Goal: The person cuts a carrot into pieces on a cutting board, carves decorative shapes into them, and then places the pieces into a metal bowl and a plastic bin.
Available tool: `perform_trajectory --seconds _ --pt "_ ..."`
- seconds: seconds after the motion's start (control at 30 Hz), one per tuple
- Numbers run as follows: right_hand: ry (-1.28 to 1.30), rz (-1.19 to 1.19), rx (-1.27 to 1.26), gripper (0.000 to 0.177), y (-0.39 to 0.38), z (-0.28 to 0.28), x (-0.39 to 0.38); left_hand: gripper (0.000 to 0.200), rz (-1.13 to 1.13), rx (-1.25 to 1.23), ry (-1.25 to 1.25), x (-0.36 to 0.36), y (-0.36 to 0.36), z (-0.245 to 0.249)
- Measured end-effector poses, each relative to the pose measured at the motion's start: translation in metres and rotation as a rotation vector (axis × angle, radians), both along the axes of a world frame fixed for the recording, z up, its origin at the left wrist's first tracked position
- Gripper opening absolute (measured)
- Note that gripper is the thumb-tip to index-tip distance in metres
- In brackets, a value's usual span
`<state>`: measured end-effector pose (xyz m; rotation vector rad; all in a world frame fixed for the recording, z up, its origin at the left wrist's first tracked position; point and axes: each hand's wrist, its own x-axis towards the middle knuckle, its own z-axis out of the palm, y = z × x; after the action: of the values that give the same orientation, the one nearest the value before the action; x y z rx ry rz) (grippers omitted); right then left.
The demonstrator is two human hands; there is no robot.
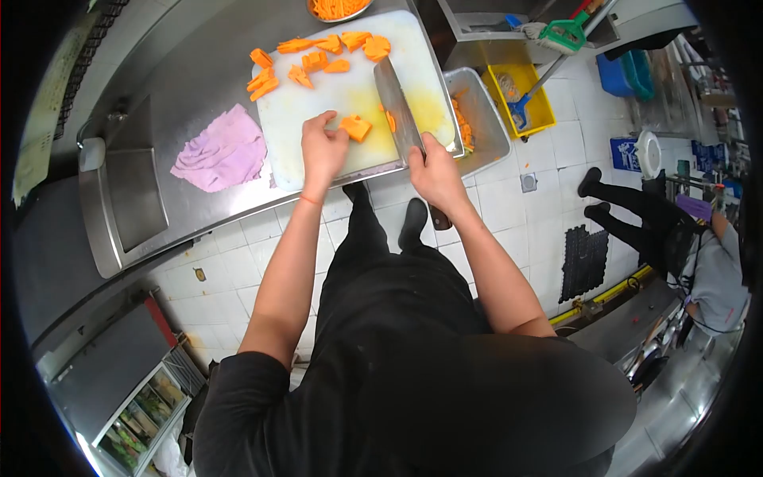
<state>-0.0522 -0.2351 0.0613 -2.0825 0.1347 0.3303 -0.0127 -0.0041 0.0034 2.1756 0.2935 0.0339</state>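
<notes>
My right hand (437,175) is closed round a cleaver (395,107), its wide blade standing over the right part of a white cutting board (298,151). A thin orange slice (390,121) lies against the blade's left face. Left of the blade sits an orange carrot chunk (355,127). My left hand (323,151) is beside this chunk, thumb and forefinger apart, fingertips right at its left side. More cut carrot pieces (315,61) are spread along the far side of the board. Yellow-orange stains mark the board around the blade.
A pink cloth (225,151) lies on the steel counter left of the board. Beyond the board is a bowl of shredded carrot (338,8). A grey bin (489,127) with orange scraps and a yellow bin (540,103) stand at right. Another person (699,262) stands far right.
</notes>
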Motion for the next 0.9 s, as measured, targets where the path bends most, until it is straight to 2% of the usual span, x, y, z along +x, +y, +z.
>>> perform_trajectory --seconds 0.03,0.07,0.13,0.2,0.23,0.3,0.37,0.43,0.5,0.57,0.63,0.67,0.7,0.77,0.9 --pt "-0.015 0.001 -0.002 0.028 -0.001 -0.009 0.002 0.042 -0.06 0.378 -0.302 -0.006 -0.007 0.013" --pt "0.018 -0.005 0.033 0.026 -0.003 -0.023 0.002 0.046 -0.204 0.448 -0.436 -0.011 -0.016 0.024" --pt "0.042 -0.001 0.063 0.024 -0.009 -0.019 0.008 0.049 -0.629 0.317 -0.412 -0.018 -0.041 0.055" --pt "0.344 -0.098 0.391 0.019 -0.014 0.003 0.01 0.054 -0.673 0.37 -0.396 -0.026 -0.058 0.045" --pt "0.334 -0.084 0.386 0.019 -0.016 0.006 0.01 0.06 -0.727 0.421 -0.373 -0.027 -0.062 0.039" --pt "0.384 -0.217 0.477 0.015 -0.024 0.011 0.009 0.062 -0.712 0.477 -0.405 -0.024 -0.064 0.029" --pt "0.377 -0.218 0.45 0.013 -0.034 0.01 0.008 0.067 -0.698 0.525 -0.432 -0.019 -0.063 0.018" --pt "0.327 -0.274 0.423 0.015 -0.042 0.013 0.004 0.057 -0.663 0.501 -0.366 -0.01 -0.056 0.01" --pt "0.296 -0.274 0.415 0.018 -0.049 0.023 0.0 0.056 -0.661 0.446 -0.431 0.0 -0.032 0.006" --pt "0.22 -0.194 0.279 0.02 -0.056 0.035 -0.007 0.056 -0.675 0.388 -0.494 -0.001 -0.013 0.014" --pt "0.21 -0.165 0.263 0.02 -0.062 0.03 -0.016 0.059 -0.301 0.224 -0.255 -0.007 -0.002 0.035" --pt "0.222 -0.101 0.252 0.022 -0.065 0.024 -0.019 0.064 -0.255 0.224 -0.231 -0.005 0.008 0.017" --pt "0.235 -0.034 0.24 0.024 -0.066 0.022 -0.022 0.064 -0.257 0.223 -0.234 -0.004 0.015 0.01" --pt "0.274 -0.001 0.224 0.026 -0.06 0.027 -0.026 0.048 -0.425 0.291 -0.23 -0.001 0.028 0.002" --pt "0.227 0.073 0.116 0.03 -0.054 0.011 -0.036 0.035 -0.419 0.255 -0.295 0.001 0.035 -0.009"
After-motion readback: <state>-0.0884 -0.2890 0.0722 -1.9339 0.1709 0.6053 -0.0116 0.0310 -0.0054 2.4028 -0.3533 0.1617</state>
